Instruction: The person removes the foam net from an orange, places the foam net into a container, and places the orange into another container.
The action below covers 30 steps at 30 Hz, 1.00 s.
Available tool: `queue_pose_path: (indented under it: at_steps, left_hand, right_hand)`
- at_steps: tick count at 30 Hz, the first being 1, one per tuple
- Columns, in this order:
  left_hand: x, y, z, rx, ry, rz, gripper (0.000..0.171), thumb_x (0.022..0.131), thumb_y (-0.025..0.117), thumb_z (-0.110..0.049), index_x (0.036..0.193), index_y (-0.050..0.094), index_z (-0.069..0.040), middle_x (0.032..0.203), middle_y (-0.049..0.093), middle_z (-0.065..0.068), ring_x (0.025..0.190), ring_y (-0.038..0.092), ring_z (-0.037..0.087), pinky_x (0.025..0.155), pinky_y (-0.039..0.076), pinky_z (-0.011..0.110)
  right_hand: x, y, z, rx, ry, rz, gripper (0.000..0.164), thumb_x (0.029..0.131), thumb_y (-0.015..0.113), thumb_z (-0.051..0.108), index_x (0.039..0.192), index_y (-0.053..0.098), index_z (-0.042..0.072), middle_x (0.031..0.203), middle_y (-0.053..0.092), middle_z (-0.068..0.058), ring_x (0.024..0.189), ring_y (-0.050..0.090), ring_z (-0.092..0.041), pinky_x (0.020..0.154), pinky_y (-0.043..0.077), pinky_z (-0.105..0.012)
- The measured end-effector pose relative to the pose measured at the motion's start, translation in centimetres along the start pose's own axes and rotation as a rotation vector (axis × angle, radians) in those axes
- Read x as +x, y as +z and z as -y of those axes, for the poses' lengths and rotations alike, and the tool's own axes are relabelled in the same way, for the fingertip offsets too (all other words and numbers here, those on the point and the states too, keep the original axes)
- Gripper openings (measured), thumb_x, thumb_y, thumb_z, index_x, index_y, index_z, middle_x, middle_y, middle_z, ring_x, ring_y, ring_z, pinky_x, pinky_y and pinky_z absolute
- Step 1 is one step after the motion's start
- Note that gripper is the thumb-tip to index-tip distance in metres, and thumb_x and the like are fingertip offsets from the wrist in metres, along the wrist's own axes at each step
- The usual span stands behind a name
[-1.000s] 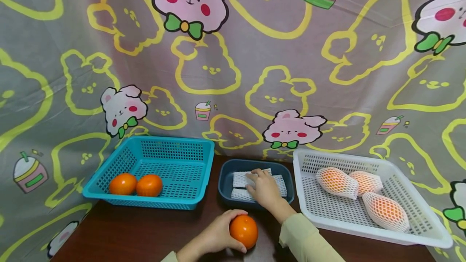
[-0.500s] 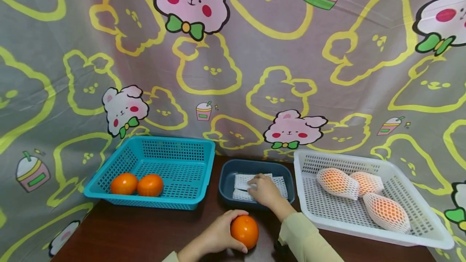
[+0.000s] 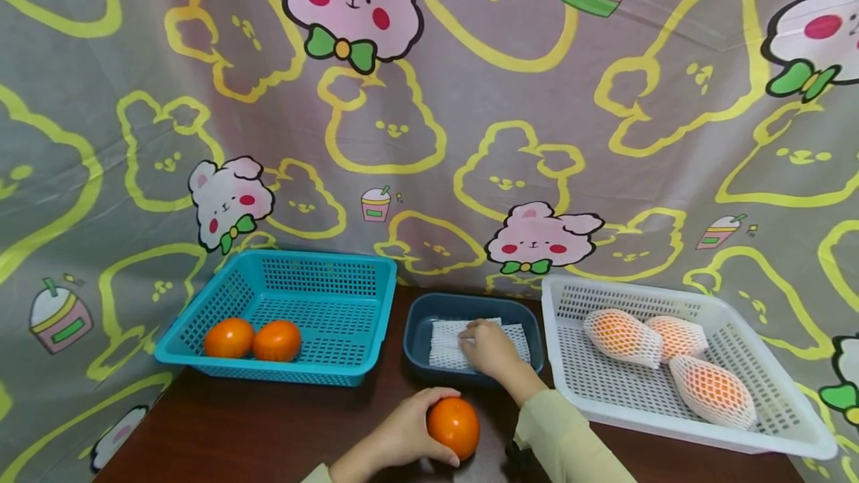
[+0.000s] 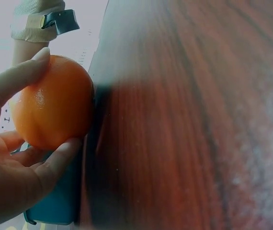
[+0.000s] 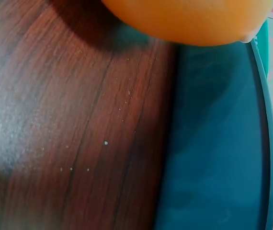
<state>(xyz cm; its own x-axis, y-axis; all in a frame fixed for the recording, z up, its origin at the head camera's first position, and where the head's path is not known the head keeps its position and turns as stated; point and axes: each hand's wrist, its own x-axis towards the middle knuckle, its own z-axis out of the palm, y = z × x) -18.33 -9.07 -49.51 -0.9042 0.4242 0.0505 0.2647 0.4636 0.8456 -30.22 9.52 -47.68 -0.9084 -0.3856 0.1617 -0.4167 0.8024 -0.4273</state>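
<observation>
My left hand (image 3: 409, 431) grips a smooth, shiny round orange fruit (image 3: 455, 428) low over the front of the table. In the left wrist view, its thumb and fingers curl round opposite sides of the orange fruit (image 4: 55, 103). My right hand (image 3: 492, 349) reaches into a dark blue tray (image 3: 417, 319) holding white foam fruit nets (image 3: 448, 349). Its bent fingers are on the nets; whether they pinch one I cannot tell. In the right wrist view, the fruit (image 5: 189, 19) shows at the top, beside the tray's outer wall (image 5: 218, 143).
To the left, a turquoise basket (image 3: 335, 375) holds two more orange fruits (image 3: 277, 341). At the right stands a white basket (image 3: 624, 412) with 3 net-wrapped fruits (image 3: 711, 390). A patterned cloth (image 3: 429, 110) hangs right behind the containers. Brown wooden table (image 3: 221, 423) lies in front.
The foam nets under my right hand have shifted, and the dark gap between them has closed. My left hand and its orange fruit have moved slightly to the right.
</observation>
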Motion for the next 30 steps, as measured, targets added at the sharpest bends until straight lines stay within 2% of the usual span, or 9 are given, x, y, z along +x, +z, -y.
queue_pose_path:
  at_steps: [8, 15, 19, 25, 30]
  left_hand:
    - [-0.1, 0.0, -0.1, -0.007, -0.02, 0.018, 0.077, 0.066, 0.098, -0.023, 0.134, 0.064, -0.012, 0.128, 0.063, 0.0, 0.105, 0.059, 0.011, 0.094, 0.05, 0.034]
    - [0.0, -0.2, -0.6, -0.013, -0.008, -0.004, 0.078, 0.067, 0.098, -0.024, 0.135, 0.063, -0.009, 0.13, 0.063, 0.0, 0.109, 0.058, 0.012, 0.096, 0.049, 0.036]
    - [-0.1, -0.8, -1.2, -0.027, 0.001, -0.006, 0.078, 0.069, 0.097, -0.026, 0.137, 0.062, -0.008, 0.133, 0.062, 0.002, 0.11, 0.058, 0.014, 0.097, 0.049, 0.038]
    - [-0.4, -2.0, -2.3, -0.029, -0.021, -0.013, 0.08, 0.072, 0.096, -0.028, 0.14, 0.06, -0.01, 0.137, 0.061, 0.005, 0.111, 0.059, 0.021, 0.094, 0.05, 0.045]
    - [-0.5, -3.2, -3.3, -0.028, -0.001, -0.031, 0.082, 0.073, 0.095, -0.03, 0.143, 0.057, -0.007, 0.137, 0.06, 0.008, 0.11, 0.06, 0.023, 0.092, 0.052, 0.044]
  right_hand:
    - [-0.3, -0.8, 0.1, -0.018, -0.098, -0.118, 0.012, 0.094, 0.073, 0.009, 0.101, 0.08, 0.003, 0.111, 0.071, -0.014, 0.107, 0.065, -0.036, 0.094, 0.053, -0.054]
    - [-0.3, -1.3, 0.3, -0.005, -0.119, -0.115, 0.011, 0.094, 0.074, 0.01, 0.102, 0.08, 0.006, 0.112, 0.072, -0.012, 0.108, 0.065, -0.034, 0.095, 0.053, -0.052]
    - [-0.3, -1.7, 0.5, 0.021, -0.152, -0.139, 0.011, 0.094, 0.074, 0.008, 0.102, 0.08, 0.005, 0.111, 0.072, -0.013, 0.106, 0.067, -0.033, 0.1, 0.049, -0.055]
    - [-0.5, -2.7, 1.0, 0.078, -0.187, -0.152, 0.013, 0.094, 0.073, 0.005, 0.106, 0.079, 0.003, 0.112, 0.072, -0.014, 0.108, 0.067, -0.034, 0.111, 0.035, -0.061]
    - [-0.5, -3.2, 1.4, 0.094, -0.19, -0.142, 0.014, 0.094, 0.073, 0.005, 0.107, 0.079, 0.004, 0.112, 0.072, -0.013, 0.109, 0.067, -0.033, 0.111, 0.033, -0.062]
